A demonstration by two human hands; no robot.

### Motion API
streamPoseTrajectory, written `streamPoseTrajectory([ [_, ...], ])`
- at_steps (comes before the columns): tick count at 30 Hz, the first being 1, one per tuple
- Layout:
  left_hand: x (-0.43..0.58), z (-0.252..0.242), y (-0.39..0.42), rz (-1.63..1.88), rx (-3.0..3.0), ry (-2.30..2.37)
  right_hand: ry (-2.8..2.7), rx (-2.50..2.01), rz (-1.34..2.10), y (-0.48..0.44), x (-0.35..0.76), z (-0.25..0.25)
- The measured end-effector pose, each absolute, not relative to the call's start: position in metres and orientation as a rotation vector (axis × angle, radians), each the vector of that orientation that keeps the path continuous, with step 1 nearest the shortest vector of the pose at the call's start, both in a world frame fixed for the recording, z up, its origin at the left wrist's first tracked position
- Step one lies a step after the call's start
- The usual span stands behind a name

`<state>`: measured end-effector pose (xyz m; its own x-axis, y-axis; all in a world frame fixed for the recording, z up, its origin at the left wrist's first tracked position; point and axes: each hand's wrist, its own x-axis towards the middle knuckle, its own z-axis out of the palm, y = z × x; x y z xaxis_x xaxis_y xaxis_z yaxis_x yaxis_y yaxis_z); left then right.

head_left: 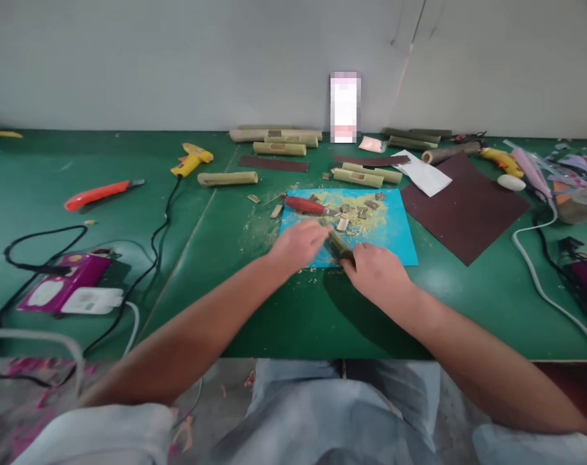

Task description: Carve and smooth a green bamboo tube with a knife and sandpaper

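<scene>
A short green bamboo tube is held at a slant over a blue mat. My right hand is closed around its near end. At the far end, my left hand has its fingers pinched on the tube, slightly blurred; anything else between those fingers is hidden. Just beyond my left hand lies a red-handled carving tool with a metal blade. Pale shavings and several small cut bamboo chips are scattered over the mat.
Cut bamboo tubes lie along the back. A phone leans on the wall. Dark brown sandpaper lies right. At left are a yellow glue gun, a red-handled cutter, and a purple power strip with trailing cords.
</scene>
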<state>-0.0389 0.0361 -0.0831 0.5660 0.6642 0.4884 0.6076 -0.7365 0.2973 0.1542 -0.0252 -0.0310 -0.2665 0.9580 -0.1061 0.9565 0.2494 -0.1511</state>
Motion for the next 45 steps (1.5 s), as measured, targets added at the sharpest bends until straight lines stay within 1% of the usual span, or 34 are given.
streamPoseTrajectory([
  [2,-0.04,-0.084,0.037,0.975,2.695,1.172,-2.473,-1.895,0.279,-0.025,0.154,-0.032],
  [5,-0.044,-0.085,0.039,0.821,2.683,1.04,-2.488,-1.887,0.285,-0.026,0.154,-0.032],
  [6,-0.045,-0.085,0.04,0.823,2.68,1.022,-2.488,-1.89,0.282,-0.026,0.154,-0.032],
  [9,-0.047,-0.087,0.041,0.972,2.65,1.207,-2.48,-1.917,0.262,-0.026,0.154,-0.032],
  [13,-0.043,-0.088,0.039,0.815,2.711,0.975,-2.499,-1.888,0.252,-0.026,0.155,-0.032],
  [17,-0.038,-0.085,0.038,0.915,2.723,1.111,-2.49,-1.913,0.235,-0.026,0.155,-0.032],
  [22,-0.032,-0.081,0.027,0.802,2.686,0.962,-2.483,-1.922,0.231,-0.026,0.154,-0.029],
  [27,-0.034,-0.081,0.028,0.787,2.681,1.0,-2.493,-1.885,0.205,-0.026,0.157,-0.027],
  [33,-0.042,-0.085,0.045,0.991,2.647,1.205,-2.475,-1.892,0.262,-0.024,0.158,-0.029],
  [37,-0.034,-0.087,0.039,0.834,2.724,0.998,-2.486,-1.873,0.251,-0.025,0.158,-0.03],
  [42,-0.029,-0.085,0.037,0.903,2.73,1.116,-2.471,-1.886,0.235,-0.024,0.157,-0.03],
  [45,-0.03,-0.085,0.037,0.791,2.727,0.968,-2.483,-1.878,0.243,-0.025,0.156,-0.031],
])
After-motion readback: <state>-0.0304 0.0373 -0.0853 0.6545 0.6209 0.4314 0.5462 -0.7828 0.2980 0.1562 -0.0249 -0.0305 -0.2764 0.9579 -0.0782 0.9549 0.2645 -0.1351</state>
